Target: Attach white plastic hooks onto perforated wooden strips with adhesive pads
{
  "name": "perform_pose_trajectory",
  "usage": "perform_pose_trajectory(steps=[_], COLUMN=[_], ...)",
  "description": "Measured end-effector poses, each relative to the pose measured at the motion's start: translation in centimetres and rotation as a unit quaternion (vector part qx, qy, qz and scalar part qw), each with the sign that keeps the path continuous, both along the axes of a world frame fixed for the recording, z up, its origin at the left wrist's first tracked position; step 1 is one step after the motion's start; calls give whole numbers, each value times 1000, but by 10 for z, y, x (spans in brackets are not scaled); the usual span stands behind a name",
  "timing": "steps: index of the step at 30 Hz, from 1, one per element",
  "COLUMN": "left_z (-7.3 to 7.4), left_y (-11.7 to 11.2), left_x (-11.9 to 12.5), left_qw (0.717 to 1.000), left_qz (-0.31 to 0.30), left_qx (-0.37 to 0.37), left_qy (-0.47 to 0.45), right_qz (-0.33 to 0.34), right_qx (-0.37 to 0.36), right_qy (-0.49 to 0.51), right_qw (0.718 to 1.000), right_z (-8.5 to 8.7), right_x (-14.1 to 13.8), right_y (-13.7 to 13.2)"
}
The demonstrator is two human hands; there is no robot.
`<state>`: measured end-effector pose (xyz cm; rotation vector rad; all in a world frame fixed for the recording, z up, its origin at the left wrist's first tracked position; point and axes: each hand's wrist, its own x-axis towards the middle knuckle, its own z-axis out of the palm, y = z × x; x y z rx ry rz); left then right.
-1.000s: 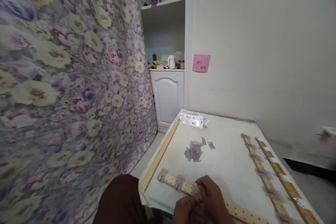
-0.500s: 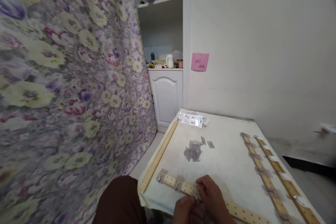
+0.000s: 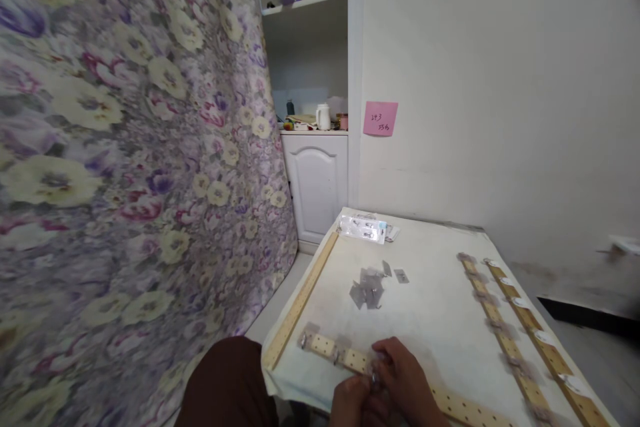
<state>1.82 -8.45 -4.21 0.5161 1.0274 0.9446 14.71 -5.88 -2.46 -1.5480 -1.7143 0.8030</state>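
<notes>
A pale wooden strip with rows of holes (image 3: pixel 323 345) lies slantwise near the front of the table. Clear-backed metal hooks (image 3: pixel 336 355) sit across it at its left end and further along. My left hand (image 3: pixel 350 401) is closed in a pinch on a small metal hook (image 3: pixel 375 377) at the strip's near edge. From the other side, my right hand (image 3: pixel 403 373) has bent fingers on the same hook and the strip. The fingers partly hide the hook's backing. Beyond the hands lies a loose pile of clear-backed hooks (image 3: pixel 367 288).
Another holed strip (image 3: pixel 303 300) runs along the table's left edge. On the right lie a strip with several clear hooks (image 3: pixel 493 312) and one with white hooks (image 3: pixel 530 327). Plastic packaging (image 3: pixel 363 228) is at the back. My knee (image 3: pixel 227 380) is beside the left front corner.
My right hand has shifted very slightly at the hook. The left hand stays nearly in place, and the strip and pile have not moved.
</notes>
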Motion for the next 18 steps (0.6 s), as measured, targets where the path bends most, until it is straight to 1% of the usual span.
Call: perform_pose_trajectory(steps=[4, 7, 10, 14, 18], left_z=[-4, -2, 2, 2, -2], left_y=[0, 0, -1, -1, 0], left_x=[-1, -1, -1, -2, -3], left_qw=[1000, 1000, 1000, 1000, 999], left_qz=[-6, -3, -14, -15, -21], left_qx=[-9, -9, -6, 11, 13], left_qy=[16, 10, 26, 18, 38], right_qz=[-4, -3, -8, -24, -28], right_qx=[-6, -7, -13, -39, -74], right_qy=[-11, -14, -20, -21, -20], right_qw=[1000, 1000, 1000, 999, 997], right_z=[-1, 1, 3, 5, 2], right_x=[0, 0, -1, -2, -1], right_y=[0, -1, -2, 0, 7])
